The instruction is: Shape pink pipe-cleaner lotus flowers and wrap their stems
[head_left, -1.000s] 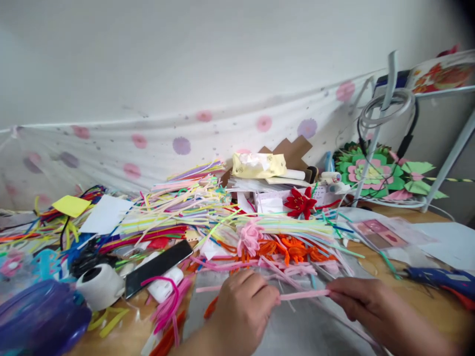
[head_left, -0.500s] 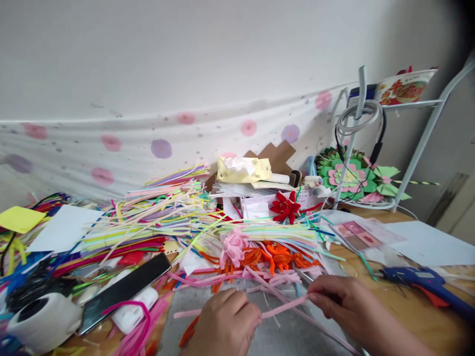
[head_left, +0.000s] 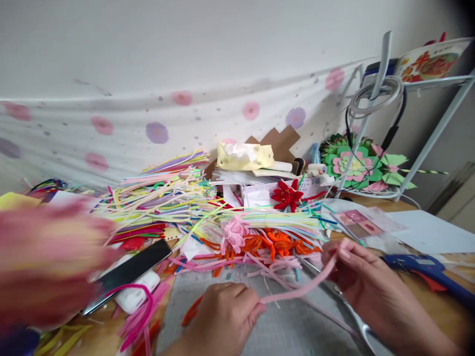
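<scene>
A fuzzy pink strip (head_left: 302, 291) is held above a flat grey mat (head_left: 285, 331), its length bowed in a shallow curve between the two hands; one end is lost within the left hand (head_left: 232, 316), whose fingers are clamped on it with the knuckles turned up; the other end is pinched in the clamped fingers of the right hand (head_left: 365, 284), raised a little higher. Metal scissors (head_left: 365, 329) are partly covered by the right hand; the wooden bench (head_left: 98, 341) is seen beside the mat.

Behind the hands, a plush pink flower (head_left: 234, 234) with rounded petals is set beside curled, fuzzy orange pieces (head_left: 280, 243); a red flower (head_left: 287, 195) with pointed petals is placed farther back; straight, thin pastel stems (head_left: 159, 198) are heaped to the left. A smooth black phone (head_left: 137, 267) is laid near a glossy white case (head_left: 141, 291); a large pink shape (head_left: 48, 262) at the left is too blurred to be identified.

White tissue is held in a soft yellow pouch (head_left: 245, 156); pink and brownish panels are contained in a clear flat case (head_left: 359, 223); a printed bowl (head_left: 434, 62) is carried on the rack (head_left: 419, 143), its contents hidden.
</scene>
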Demonstrator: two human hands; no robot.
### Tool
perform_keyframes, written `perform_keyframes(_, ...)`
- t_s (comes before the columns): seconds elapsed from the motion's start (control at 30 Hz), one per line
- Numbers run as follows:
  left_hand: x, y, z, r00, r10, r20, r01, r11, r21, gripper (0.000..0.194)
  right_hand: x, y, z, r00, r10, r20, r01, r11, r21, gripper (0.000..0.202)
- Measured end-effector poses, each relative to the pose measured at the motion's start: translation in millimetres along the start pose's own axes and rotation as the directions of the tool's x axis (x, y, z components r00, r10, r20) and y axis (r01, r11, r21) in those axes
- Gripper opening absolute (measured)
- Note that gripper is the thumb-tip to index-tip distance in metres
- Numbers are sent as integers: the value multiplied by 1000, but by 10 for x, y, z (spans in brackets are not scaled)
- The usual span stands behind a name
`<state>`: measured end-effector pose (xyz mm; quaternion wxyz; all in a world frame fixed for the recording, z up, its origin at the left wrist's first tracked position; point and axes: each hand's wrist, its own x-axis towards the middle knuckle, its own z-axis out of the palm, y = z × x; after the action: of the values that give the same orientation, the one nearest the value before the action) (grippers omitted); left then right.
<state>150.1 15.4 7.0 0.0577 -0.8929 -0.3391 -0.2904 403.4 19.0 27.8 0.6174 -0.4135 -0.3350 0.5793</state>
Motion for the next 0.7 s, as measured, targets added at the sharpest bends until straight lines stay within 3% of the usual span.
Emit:
perform_keyframes(0.13, 0, 11, -4, 999, 0, 35, 2, 998, -55, 38, -73, 113, 129, 989, 57, 134, -66, 996, 61, 22)
perform_keyframes(0.2, 9, -3, -38, 997, -45, 61, 54, 988, -147, 35, -68, 106, 141, 988, 64, 144, -80, 991, 111, 21)
perform_keyframes(0.3, 42, -87, -115, 969, -244, 51, 246, 902, -354, 28, -22, 22, 81, 993, 86, 77, -100, 976, 195, 22)
perform_keyframes(0.33, 55, -134, -135, 931, -362, 32, 341, 839, -424, 28, -10, -1, 53, 993, 102, 52, -111, 972, 206, 23)
perform_keyframes(0.4, 74, -249, -148, 796, -605, -26, 499, 679, -538, 28, -5, 1, 13, 991, 134, 15, -134, 971, 200, 24)
perform_keyframes(0.47, 79, -380, -114, 670, -732, -120, 542, 594, -595, 26, -33, 66, 14, 987, 161, -8, -157, 974, 163, 26)
perform_keyframes(0.63, 64, -691, 58, 603, -758, -246, 579, 629, -519, 8, -117, 190, 102, 984, 178, -23, -176, 981, 77, 32)
perform_keyframes(0.7, 54, -790, 97, 563, -763, -319, 606, 643, -468, 21, -110, 149, 108, 990, 139, -26, -137, 988, 69, 29)
